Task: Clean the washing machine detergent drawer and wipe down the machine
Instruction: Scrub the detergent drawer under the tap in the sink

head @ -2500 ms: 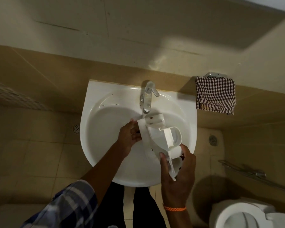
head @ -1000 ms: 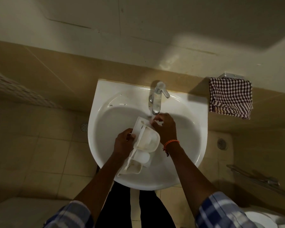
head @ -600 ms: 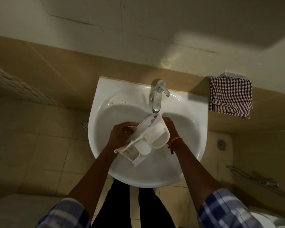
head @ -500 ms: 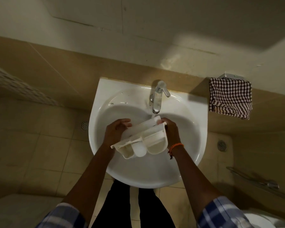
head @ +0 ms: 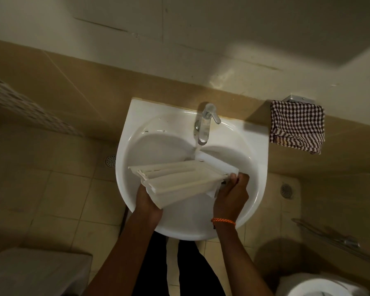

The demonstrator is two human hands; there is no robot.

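A white plastic detergent drawer (head: pixel 179 178) lies crosswise over the white wash basin (head: pixel 135 133), turned so its outer walls face me. My left hand (head: pixel 147 204) holds it from beneath at its near left corner, fingers hidden under the plastic. My right hand (head: pixel 233 191) grips its right end, fingers curled round the edge. A thin stream of water falls from the chrome tap (head: pixel 205 124) just behind the drawer.
A checked cloth (head: pixel 297 127) hangs on a wall bracket right of the basin. A toilet bowl (head: pixel 329 287) is at the bottom right, with a metal rail (head: pixel 329 238) above it. A floor drain (head: pixel 110 160) lies to the left of the basin on the tiled floor.
The drawer has been turned over: its compartments faced me before, its outer walls face me now. Both hands slid toward me, the left under the drawer and the right to its right end.
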